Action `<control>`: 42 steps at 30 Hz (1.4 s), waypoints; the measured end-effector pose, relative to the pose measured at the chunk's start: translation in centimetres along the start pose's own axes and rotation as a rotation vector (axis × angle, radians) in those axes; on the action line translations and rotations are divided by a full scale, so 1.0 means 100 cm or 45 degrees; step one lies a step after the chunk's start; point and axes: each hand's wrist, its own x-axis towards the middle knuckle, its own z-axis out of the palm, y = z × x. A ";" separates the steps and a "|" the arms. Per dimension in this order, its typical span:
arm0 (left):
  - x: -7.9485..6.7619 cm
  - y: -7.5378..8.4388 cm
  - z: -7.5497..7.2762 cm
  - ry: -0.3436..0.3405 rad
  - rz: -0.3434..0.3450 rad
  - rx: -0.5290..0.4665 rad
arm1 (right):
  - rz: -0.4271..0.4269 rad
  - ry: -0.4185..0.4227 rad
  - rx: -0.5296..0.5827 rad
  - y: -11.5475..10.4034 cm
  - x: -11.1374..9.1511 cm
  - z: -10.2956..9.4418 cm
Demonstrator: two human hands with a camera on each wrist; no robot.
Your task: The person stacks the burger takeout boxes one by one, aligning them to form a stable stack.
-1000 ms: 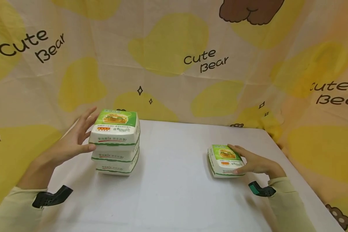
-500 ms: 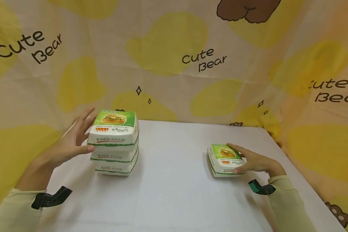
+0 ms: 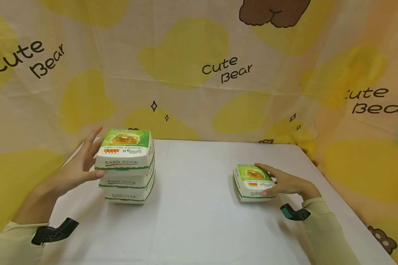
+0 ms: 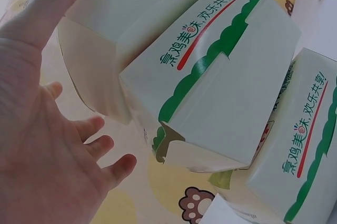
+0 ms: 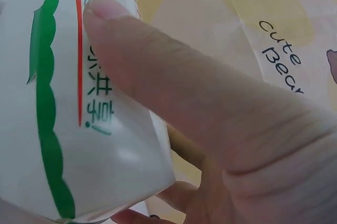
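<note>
Three white and green burger boxes stand stacked on the left of the table, the top burger box (image 3: 124, 152) sitting slightly askew on the two below. My left hand (image 3: 74, 169) is beside the stack, fingers spread and thumb near the top box's front left corner. In the left wrist view, the fingers of the left hand (image 4: 58, 124) stand apart from the boxes. On the right, a single burger box (image 3: 254, 183) lies on the table, held by my right hand (image 3: 286, 182). Its thumb presses the box's front, as the right wrist view shows; other fingers are partly hidden behind the box.
The white table (image 3: 192, 206) extends between the stack and the single box. A yellow patterned cloth (image 3: 182, 51) with "Cute Bear" lettering hangs behind the table and along its right side.
The head view has shifted slightly, so the scene sits a little further left. Both hands keep about the same places beside their boxes, and the stack looks unchanged.
</note>
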 end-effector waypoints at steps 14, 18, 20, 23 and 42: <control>0.001 -0.004 0.002 -0.037 -0.014 0.044 | -0.009 0.055 -0.005 0.004 0.008 0.006; 0.002 -0.004 0.002 -0.049 -0.031 0.031 | -0.026 0.076 -0.009 0.003 0.010 0.008; 0.002 -0.003 0.003 -0.059 -0.040 0.018 | -0.033 0.081 -0.001 0.003 0.010 0.008; 0.003 -0.003 0.003 -0.069 -0.046 -0.008 | -0.035 0.086 0.001 0.003 0.010 0.008; 0.006 -0.008 0.005 -0.035 -0.044 -0.045 | -0.076 0.125 0.004 -0.001 0.014 0.012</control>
